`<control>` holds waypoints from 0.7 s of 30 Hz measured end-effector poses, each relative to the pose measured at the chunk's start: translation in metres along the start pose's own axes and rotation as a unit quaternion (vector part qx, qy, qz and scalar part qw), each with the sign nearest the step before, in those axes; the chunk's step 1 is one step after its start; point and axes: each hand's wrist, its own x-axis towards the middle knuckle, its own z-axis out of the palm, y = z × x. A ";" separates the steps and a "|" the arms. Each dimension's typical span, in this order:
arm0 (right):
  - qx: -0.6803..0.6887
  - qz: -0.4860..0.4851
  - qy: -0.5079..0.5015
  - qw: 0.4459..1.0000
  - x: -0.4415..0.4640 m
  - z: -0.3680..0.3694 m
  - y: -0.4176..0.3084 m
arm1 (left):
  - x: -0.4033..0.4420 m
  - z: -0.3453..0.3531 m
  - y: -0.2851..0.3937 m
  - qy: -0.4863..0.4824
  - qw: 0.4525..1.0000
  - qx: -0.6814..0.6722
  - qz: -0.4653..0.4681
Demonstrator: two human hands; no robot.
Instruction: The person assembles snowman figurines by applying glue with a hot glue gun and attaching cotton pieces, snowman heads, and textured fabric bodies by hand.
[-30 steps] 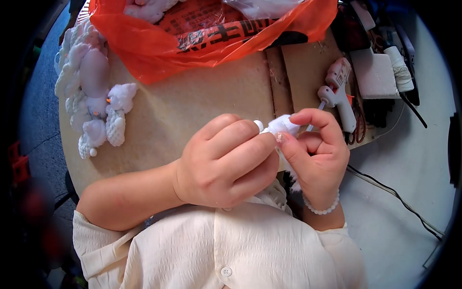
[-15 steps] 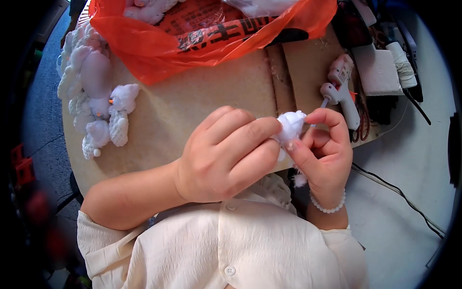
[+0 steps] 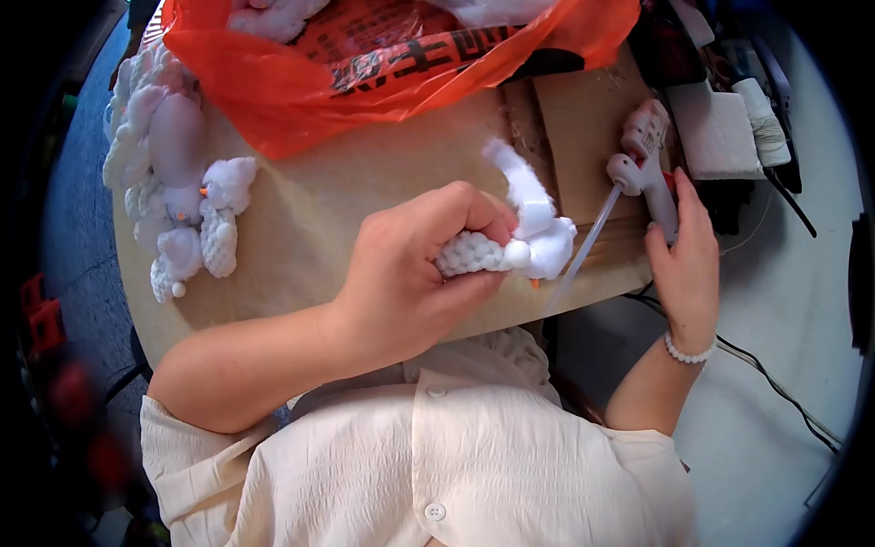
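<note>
The held white crocheted piece (image 3: 469, 253) has a small smooth white ball (image 3: 518, 254) at its end, with a fluffy white head (image 3: 551, 246) and an orange beak (image 3: 536, 283) beside it; a fuzzy white strip (image 3: 519, 178) extends from the head with its far end loose, so fastening it may remain; how firmly these parts are joined cannot be told; similar white crocheted figures (image 3: 219, 246) lie at the left of the pale desk (image 3: 319, 210), apparently further assembled.

The left hand (image 3: 410, 264) is palm-down above the desk's near edge, its grip closed around the crocheted piece; the right hand (image 3: 688, 264) reaches forward, its grip partly open, thumb and fingers around the handle of the white glue gun (image 3: 643, 137); whether it bears any weight cannot be told.
</note>
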 end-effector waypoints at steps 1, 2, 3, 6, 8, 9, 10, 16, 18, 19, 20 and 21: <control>-0.016 -0.019 0.014 1.000 -0.001 0.009 0.007 | 0.000 0.000 -0.001 0.003 1.000 0.006 0.006; -0.032 -0.038 0.028 0.998 0.000 0.014 0.010 | 0.000 0.000 -0.002 0.005 1.000 0.011 0.012; -0.045 -0.044 0.040 0.997 0.003 0.016 0.008 | 0.001 0.000 -0.003 0.005 1.000 0.015 0.018; -0.075 -0.051 0.077 0.993 0.011 0.014 0.001 | 0.002 0.001 -0.004 0.015 0.999 0.030 0.028; -0.084 -0.042 0.097 0.991 0.015 0.009 0.001 | 0.002 0.000 -0.005 0.012 0.999 0.035 0.023; 0.020 0.007 0.070 0.997 0.015 0.005 0.000 | 0.002 -0.002 -0.005 0.013 0.999 0.039 0.020; 0.124 0.057 0.042 0.990 0.010 -0.001 -0.001 | 0.002 -0.004 -0.005 0.011 0.998 0.052 0.019; 0.561 0.118 -0.118 0.811 -0.023 -0.044 -0.020 | 0.006 -0.006 -0.008 0.027 0.991 0.130 0.017; 0.575 0.159 -0.166 0.786 -0.032 -0.050 -0.025 | 0.008 -0.007 -0.007 0.029 0.980 0.186 0.058; 0.571 0.156 -0.170 0.788 -0.030 -0.053 -0.029 | 0.008 -0.007 -0.007 0.034 0.976 0.195 0.087; 0.569 0.154 -0.175 0.789 -0.031 -0.055 -0.033 | 0.009 -0.007 -0.008 0.040 0.971 0.204 0.116; 0.565 0.150 -0.179 0.792 -0.032 -0.056 -0.037 | 0.010 -0.006 -0.008 0.045 0.965 0.214 0.146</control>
